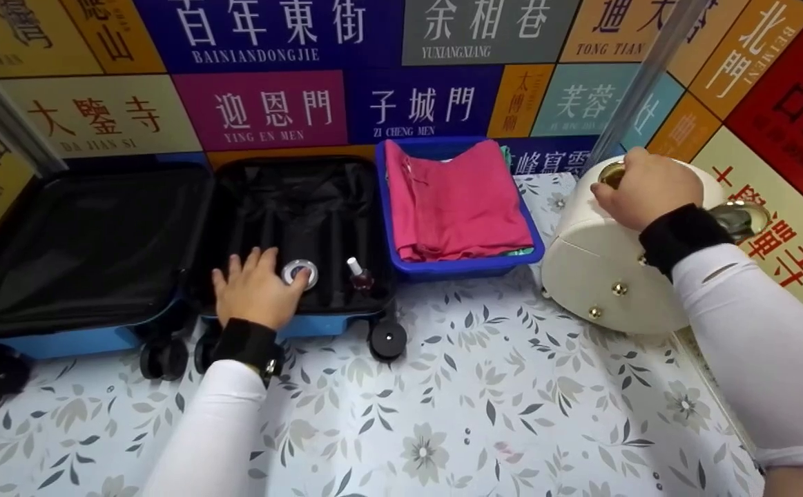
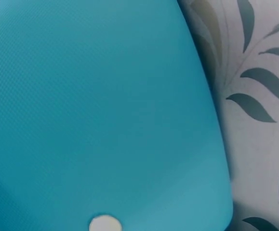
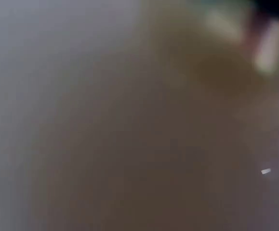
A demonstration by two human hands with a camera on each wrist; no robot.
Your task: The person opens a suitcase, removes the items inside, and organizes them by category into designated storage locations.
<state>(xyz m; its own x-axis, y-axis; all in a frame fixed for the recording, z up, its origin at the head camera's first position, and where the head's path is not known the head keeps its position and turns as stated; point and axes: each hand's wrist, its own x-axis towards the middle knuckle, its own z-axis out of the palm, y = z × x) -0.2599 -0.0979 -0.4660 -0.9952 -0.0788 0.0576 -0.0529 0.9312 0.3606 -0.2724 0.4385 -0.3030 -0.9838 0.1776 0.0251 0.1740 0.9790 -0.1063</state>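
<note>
My left hand [image 1: 256,290] is spread low over the black-lined half of an open suitcase [image 1: 291,200]. Its thumb lies across a small round silver-rimmed item [image 1: 300,275], and the other fingers are straight. Just right of that item, a nail polish bottle [image 1: 360,276] with a white cap and dark red body stands in the same half. On the far right, my right hand [image 1: 656,190] curls over the top of a rounded cream-white case [image 1: 608,276], gripping its gold handle [image 1: 743,215]. Small gold knobs dot the case's front. The right wrist view is blurred.
Left of the hands lies the suitcase's other black half [image 1: 83,241]. A blue basket [image 1: 467,268] of folded pink cloth [image 1: 456,200] sits between suitcase and case. Black wheels [image 1: 387,338] stick out toward the floral tablecloth [image 1: 429,414]. The left wrist view shows the blue suitcase shell [image 2: 105,115].
</note>
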